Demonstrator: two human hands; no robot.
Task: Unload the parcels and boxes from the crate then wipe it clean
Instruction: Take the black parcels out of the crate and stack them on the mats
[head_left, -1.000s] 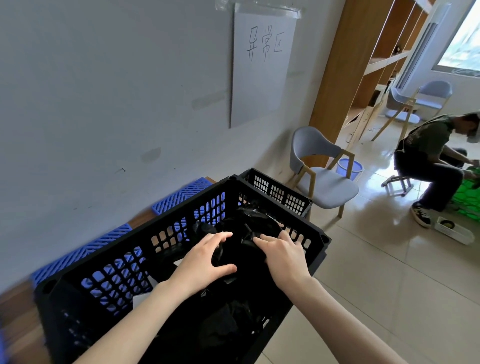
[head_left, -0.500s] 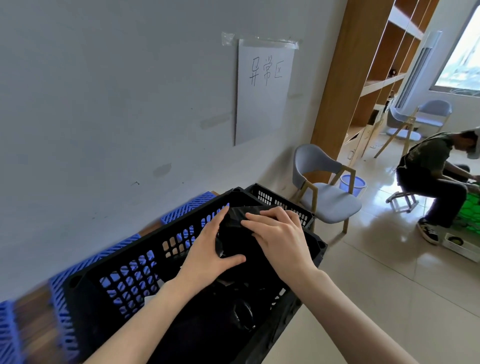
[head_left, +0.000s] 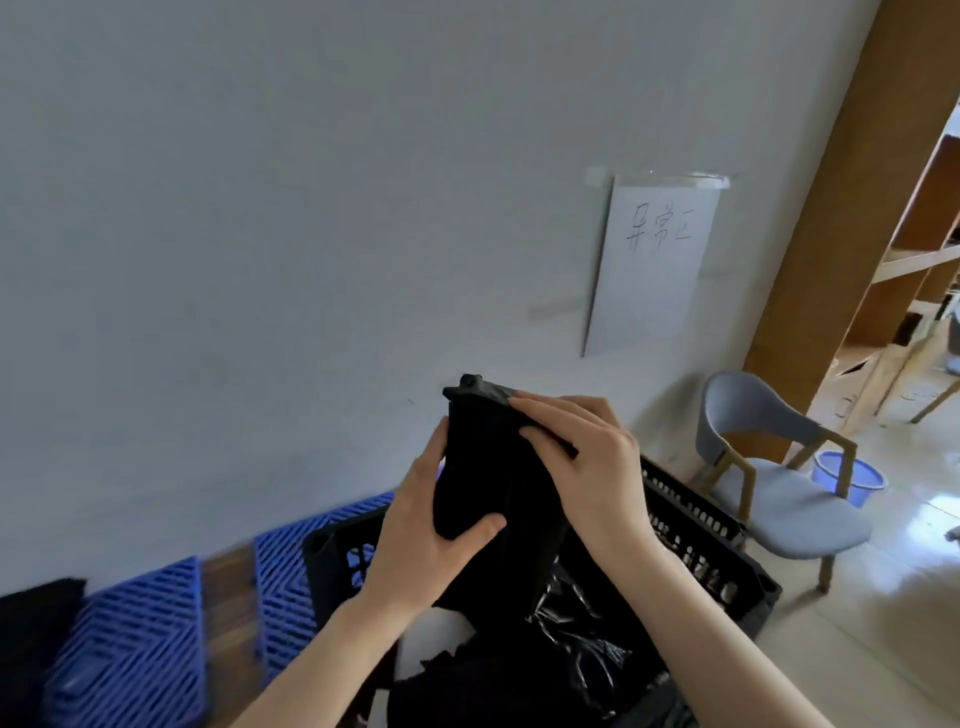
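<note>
Above the crate (head_left: 701, 525), in the head view, both hands grip one black parcel (head_left: 493, 483), a soft plastic-wrapped bundle, longer than wide and standing nearly upright in front of the grey wall. The left hand (head_left: 426, 535) clasps its lower part, thumb across the front and fingers behind; the right hand (head_left: 587, 467) curls over its upper right edge, so the hands sit close together on the same bundle. The crate is black plastic with slotted lattice walls, and inside it lie more crinkled, glossy black bags (head_left: 576, 623) and something flat and white (head_left: 431, 644). Ribbed blue plastic mats (head_left: 135, 639) lie at its left along the wall. A hand-lettered paper sheet (head_left: 654, 265) is taped to the wall, and a grey shell chair (head_left: 789, 514) with wooden legs stands beside a blue bucket (head_left: 852, 475). Half a second ago the parcel sat lower, level with the crate's rim; now it is raised clear of the crate.
</note>
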